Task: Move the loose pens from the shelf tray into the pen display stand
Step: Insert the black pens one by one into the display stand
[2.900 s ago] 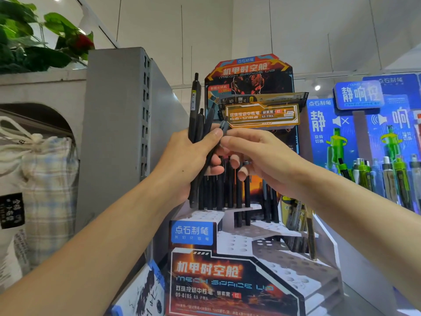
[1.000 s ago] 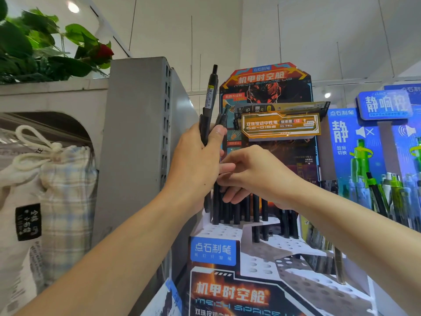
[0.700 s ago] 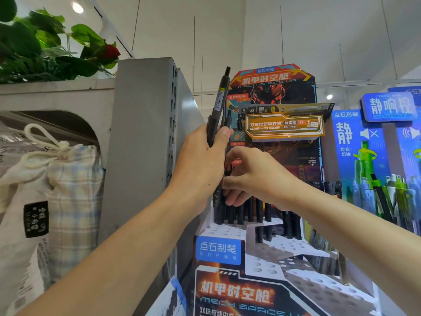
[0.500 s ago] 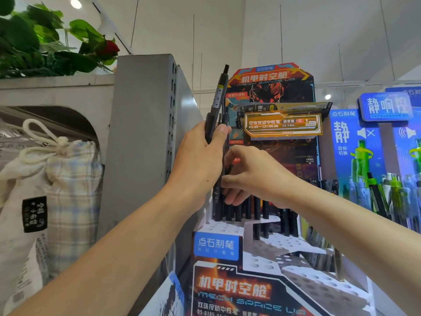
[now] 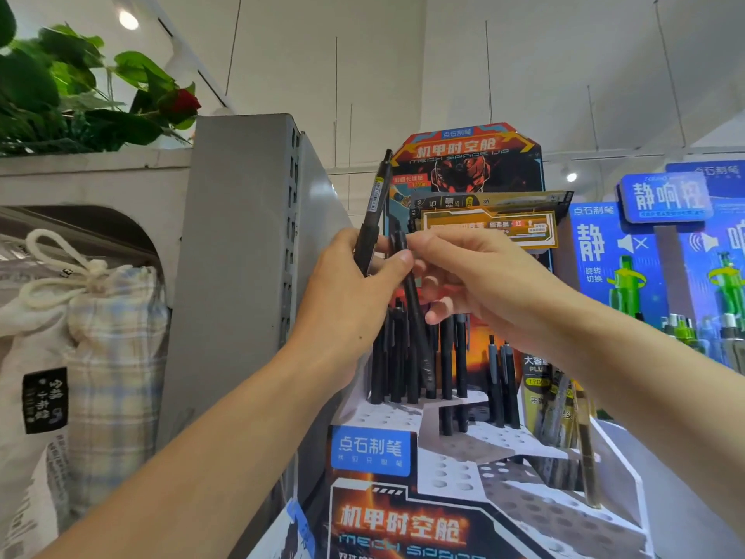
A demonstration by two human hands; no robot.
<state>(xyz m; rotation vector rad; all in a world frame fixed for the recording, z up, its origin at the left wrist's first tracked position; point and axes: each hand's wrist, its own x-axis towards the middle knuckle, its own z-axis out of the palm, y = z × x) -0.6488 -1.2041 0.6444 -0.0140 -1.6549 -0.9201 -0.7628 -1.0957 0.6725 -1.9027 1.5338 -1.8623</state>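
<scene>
Mid-task, loading step. Left hand closed around a spare black pen, which sticks up and slightly right above the knuckles, barcode label visible near its top. Right hand just beside the left, thumb and fingertips pinched on a second pen; that one slants down from the pinch, lower end among the standing pens directly below both hands. Cannot tell whether its tip already sits in a hole.

Pen stand below and in front of the hands: top row under the left hand mostly filled, white stepped tiers further down towards the wrists showing many open holes. Shelf tray not in view.

Likely next: straighten the pinched pen upright, drop it into a free hole below the right hand, release, then take the spare from the left. Needs care, neighbours packed tight, easy to knock.

Off to the left of the left arm: grey shelf post, drawstring bag.
</scene>
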